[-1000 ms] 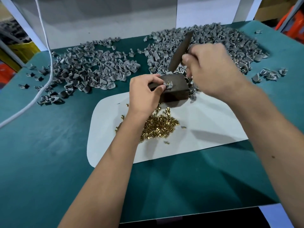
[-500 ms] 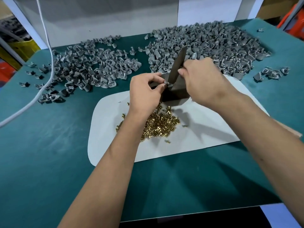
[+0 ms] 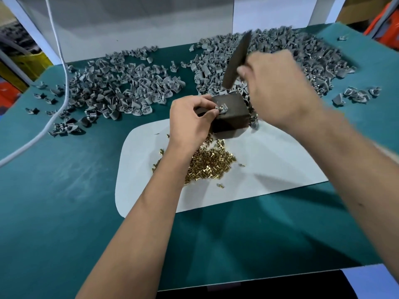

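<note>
Work at the block: my left hand [image 3: 191, 120] pinches a small grey part [image 3: 222, 108] between thumb and fingertips and holds it on the top face of a dark block [image 3: 234, 120]. The block stands at the far edge of a white sheet [image 3: 276, 169] spread on the green desk [image 3: 54, 190].

My right hand [image 3: 278, 87], blurred, is curled tight round a dark flat bar [image 3: 237, 57]. The bar slants up and away, with its lower end near the block's far edge and apart from the part.

A pile of brass rivets [image 3: 209, 165] lies on the sheet just on my side of the block, partly hidden under my left wrist, with a few strays beside it.

Beyond the sheet, grey parts lie in two heaps: a left heap [image 3: 121, 87] spread wide across the desk, and a right heap [image 3: 302, 55] behind the block and my right hand. A small cluster [image 3: 356, 93] sits apart near the desk's right edge. A white cable [image 3: 62, 67] trails down across the desk's left side.
</note>
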A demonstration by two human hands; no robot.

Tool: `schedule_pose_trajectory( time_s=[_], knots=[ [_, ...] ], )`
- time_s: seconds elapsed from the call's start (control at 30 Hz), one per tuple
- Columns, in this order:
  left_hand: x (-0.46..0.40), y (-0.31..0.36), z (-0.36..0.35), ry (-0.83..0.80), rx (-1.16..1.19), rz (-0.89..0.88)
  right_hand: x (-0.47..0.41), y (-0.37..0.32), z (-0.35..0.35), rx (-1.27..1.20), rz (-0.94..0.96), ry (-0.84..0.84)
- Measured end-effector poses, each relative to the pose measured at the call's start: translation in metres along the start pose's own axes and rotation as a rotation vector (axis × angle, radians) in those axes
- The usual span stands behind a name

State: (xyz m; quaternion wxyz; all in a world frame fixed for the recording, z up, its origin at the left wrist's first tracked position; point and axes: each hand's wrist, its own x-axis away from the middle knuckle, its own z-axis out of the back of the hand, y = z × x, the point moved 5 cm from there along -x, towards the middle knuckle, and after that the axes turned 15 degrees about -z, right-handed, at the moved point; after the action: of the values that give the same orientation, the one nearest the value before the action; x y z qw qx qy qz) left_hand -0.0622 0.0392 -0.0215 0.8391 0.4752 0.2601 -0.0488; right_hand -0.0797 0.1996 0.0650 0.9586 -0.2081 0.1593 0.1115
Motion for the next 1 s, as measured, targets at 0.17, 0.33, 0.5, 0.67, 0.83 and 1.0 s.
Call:
schedule_pose_trajectory(
  time_s=[0.17, 0.33, 0.5, 0.67, 0.83, 1.0],
  knots=[
    [0.0, 0.0, -0.001, -0.003, 0.037, 0.02, 0.004, 0.002, -0.025, 0.135, -0.032, -0.202],
    [-0.001, -0.004, 0.001, 0.001, 0.01, 0.005, -0.001, 0.001, -0.005, -0.048, -0.033, 0.032],
    [-0.001, -0.002, 0.0, 0.001, 0.025, 0.01, -0.002, 0.003, -0.026, 0.184, -0.031, -0.189],
    [-0.002, -0.005, 0.001, -0.007, 0.001, -0.021, 0.002, 0.003, -0.021, 0.081, -0.008, -0.026],
    [-0.001, -0.003, 0.0, -0.003, 0.035, 0.001, -0.005, 0.008, -0.013, 0.131, -0.018, -0.11],
    [-0.002, -0.004, 0.0, -0.007, 0.018, -0.006, 0.005, 0.001, -0.022, 0.109, -0.019, -0.055]
  ],
)
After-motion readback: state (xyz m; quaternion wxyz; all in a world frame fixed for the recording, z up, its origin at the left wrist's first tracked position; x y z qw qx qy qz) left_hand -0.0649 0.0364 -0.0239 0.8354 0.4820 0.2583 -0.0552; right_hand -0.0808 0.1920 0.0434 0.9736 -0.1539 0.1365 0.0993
